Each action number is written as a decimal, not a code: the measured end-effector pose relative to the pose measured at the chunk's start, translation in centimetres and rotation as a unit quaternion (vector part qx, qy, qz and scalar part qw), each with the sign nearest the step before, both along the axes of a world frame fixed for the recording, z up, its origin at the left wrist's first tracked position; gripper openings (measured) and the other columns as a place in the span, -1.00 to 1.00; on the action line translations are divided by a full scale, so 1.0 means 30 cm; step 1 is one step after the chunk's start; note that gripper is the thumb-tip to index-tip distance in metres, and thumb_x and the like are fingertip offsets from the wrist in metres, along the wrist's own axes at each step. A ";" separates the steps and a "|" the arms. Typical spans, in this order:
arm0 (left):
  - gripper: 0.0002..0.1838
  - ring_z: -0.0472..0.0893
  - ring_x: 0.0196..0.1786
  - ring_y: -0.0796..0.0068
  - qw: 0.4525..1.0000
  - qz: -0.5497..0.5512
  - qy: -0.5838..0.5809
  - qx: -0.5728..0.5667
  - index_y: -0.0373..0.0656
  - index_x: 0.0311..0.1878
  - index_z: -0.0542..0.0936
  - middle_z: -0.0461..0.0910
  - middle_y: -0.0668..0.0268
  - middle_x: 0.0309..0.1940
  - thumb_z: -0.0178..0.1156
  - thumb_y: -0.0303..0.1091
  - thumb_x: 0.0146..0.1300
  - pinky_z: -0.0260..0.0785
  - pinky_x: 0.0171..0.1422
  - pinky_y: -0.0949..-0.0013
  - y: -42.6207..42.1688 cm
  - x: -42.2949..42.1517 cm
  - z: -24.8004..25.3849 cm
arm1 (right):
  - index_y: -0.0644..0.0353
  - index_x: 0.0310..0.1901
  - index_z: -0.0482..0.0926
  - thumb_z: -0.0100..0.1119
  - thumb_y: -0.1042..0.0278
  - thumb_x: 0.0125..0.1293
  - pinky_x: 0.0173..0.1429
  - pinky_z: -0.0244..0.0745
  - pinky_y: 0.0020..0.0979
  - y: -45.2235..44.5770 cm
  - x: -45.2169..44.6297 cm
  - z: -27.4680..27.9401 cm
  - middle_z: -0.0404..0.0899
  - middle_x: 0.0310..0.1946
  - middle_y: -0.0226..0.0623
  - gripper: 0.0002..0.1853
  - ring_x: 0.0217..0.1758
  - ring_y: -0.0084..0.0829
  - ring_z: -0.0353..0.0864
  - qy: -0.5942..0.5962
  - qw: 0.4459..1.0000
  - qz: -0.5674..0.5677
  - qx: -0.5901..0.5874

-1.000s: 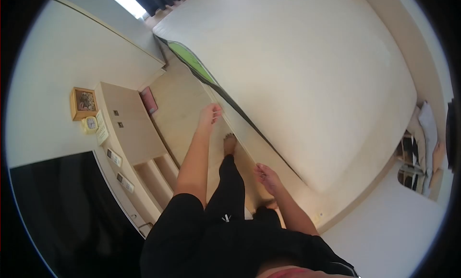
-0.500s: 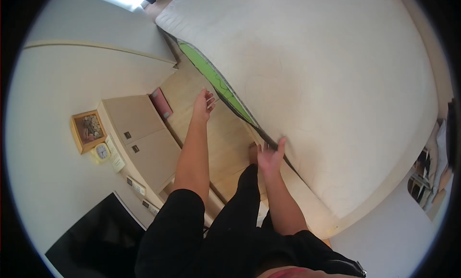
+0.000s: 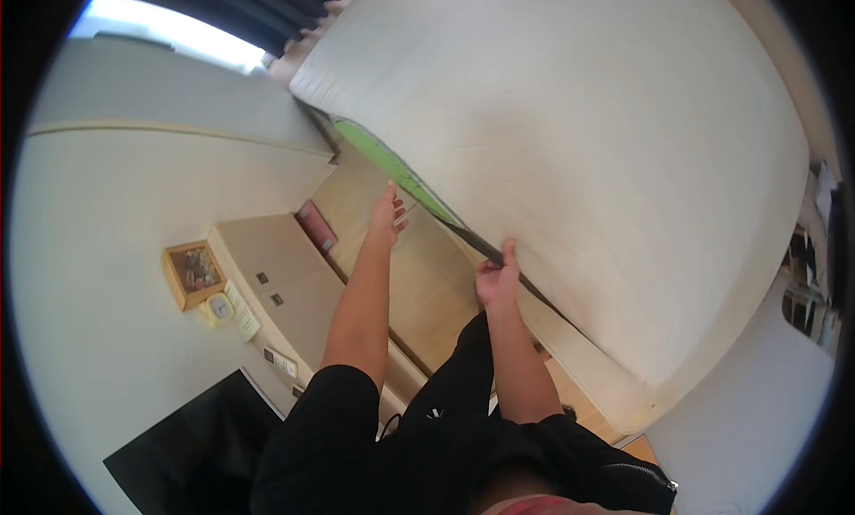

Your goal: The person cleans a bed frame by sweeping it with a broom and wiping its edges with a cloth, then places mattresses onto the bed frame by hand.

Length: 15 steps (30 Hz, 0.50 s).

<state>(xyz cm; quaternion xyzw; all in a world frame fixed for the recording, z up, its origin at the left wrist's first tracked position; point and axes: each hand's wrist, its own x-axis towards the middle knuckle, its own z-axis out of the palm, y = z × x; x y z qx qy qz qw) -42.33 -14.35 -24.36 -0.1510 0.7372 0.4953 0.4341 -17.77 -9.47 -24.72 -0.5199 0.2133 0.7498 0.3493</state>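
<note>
A large off-white mattress [image 3: 579, 159] fills the upper right, its cover parted along the near side. Between the cover's edges a green lining [image 3: 374, 150] shows, with a dark edge strip [image 3: 476, 242] running down from it. My right hand [image 3: 499, 279] is closed on the dark edge, thumb on top of the mattress side and fingers curled under. Further left, my left hand [image 3: 389, 217] hangs beside the green part with fingers apart and nothing in it, not touching the mattress.
Along the left wall stands a low cabinet [image 3: 276, 257] with a wooden-framed box [image 3: 193, 273], a yellow clock [image 3: 218, 309] and remotes on top. A black screen [image 3: 196, 453] is at lower left. A pink object [image 3: 316, 226] lies on the floor past the cabinet.
My right hand has moved up from beside the bed to the mattress edge, and its fingers have closed there. The view has shifted; my left hand stays raised near the green lining.
</note>
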 end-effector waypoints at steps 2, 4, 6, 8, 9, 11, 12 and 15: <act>-0.10 0.19 0.29 0.17 0.998 0.024 -0.050 -0.005 -0.11 0.36 0.10 0.16 0.16 0.29 0.10 0.29 0.11 0.10 0.25 -0.04 0.041 0.097 -0.017 | 0.02 -0.26 0.52 0.30 0.09 0.16 -0.22 0.35 -0.46 -0.044 0.102 -0.023 0.50 -0.43 -0.51 -0.75 -0.36 -0.61 0.42 0.039 0.980 0.187 0.053; -0.04 0.14 0.32 0.14 0.997 0.009 -0.068 0.034 -0.08 0.38 0.04 0.10 0.15 0.32 0.09 0.34 0.08 0.08 0.27 -0.09 0.053 0.196 -0.055 | 0.05 -0.21 0.53 0.26 0.10 0.19 -0.12 0.36 -0.42 0.002 0.282 0.082 0.52 -0.37 -0.49 -0.75 -0.28 -0.60 0.43 0.011 0.909 0.376 0.179; 0.02 0.07 0.36 0.10 0.989 0.046 -0.099 0.095 -0.02 0.41 -0.02 0.01 0.14 0.36 0.07 0.42 0.03 0.03 0.30 -0.16 0.064 0.301 -0.120 | 0.11 -0.12 0.54 0.18 0.13 0.25 0.04 0.34 -0.38 0.124 0.516 0.222 0.54 -0.25 -0.45 -0.73 -0.12 -0.58 0.45 -0.104 0.724 0.595 0.334; -0.02 0.09 0.36 0.07 0.982 0.117 -0.094 0.113 0.00 0.38 0.06 0.06 0.14 0.34 0.02 0.46 0.03 0.05 0.30 -0.17 0.090 0.394 -0.153 | 0.16 -0.07 0.53 0.12 0.16 0.29 0.17 0.29 -0.39 0.267 0.814 0.254 0.54 -0.17 -0.43 -0.71 0.00 -0.54 0.44 -0.234 0.770 0.481 0.349; -0.06 0.13 0.33 0.06 0.980 0.156 -0.067 0.104 0.00 0.36 0.14 0.13 0.14 0.32 -0.01 0.46 0.05 0.08 0.29 -0.14 0.100 0.430 -0.148 | 0.19 -0.04 0.52 0.10 0.18 0.30 0.23 0.25 -0.40 0.349 0.979 0.233 0.54 -0.14 -0.39 -0.70 0.05 -0.53 0.43 -0.335 0.770 0.395 0.371; -0.04 0.16 0.34 0.09 0.964 0.159 -0.159 0.141 0.01 0.36 0.15 0.15 0.18 0.33 -0.05 0.50 0.03 0.10 0.30 -0.11 0.092 0.458 -0.173 | 0.27 0.06 0.44 0.09 0.12 0.30 0.23 0.26 -0.35 0.500 1.243 0.222 0.48 -0.04 -0.24 -0.57 0.06 -0.44 0.42 -0.508 0.735 0.282 0.350; -0.04 0.16 0.34 0.09 0.965 0.150 -0.162 0.144 0.01 0.36 0.15 0.15 0.18 0.33 -0.05 0.50 0.03 0.10 0.30 -0.11 0.104 0.485 -0.173 | 0.28 0.17 0.34 0.17 -0.07 0.19 0.27 0.24 -0.30 0.547 1.395 0.154 0.37 0.10 -0.10 -0.34 0.16 -0.29 0.36 -0.624 0.646 0.333 0.288; -0.05 0.20 0.34 0.14 0.959 0.185 -0.089 0.197 0.00 0.36 0.15 0.15 0.23 0.35 -0.06 0.49 0.05 0.13 0.32 -0.07 0.135 0.561 -0.161 | 0.31 0.23 0.26 0.21 -0.25 0.06 0.32 0.19 -0.24 0.537 1.619 0.017 0.25 0.19 -0.01 -0.12 0.25 -0.19 0.30 -0.719 0.544 0.429 0.061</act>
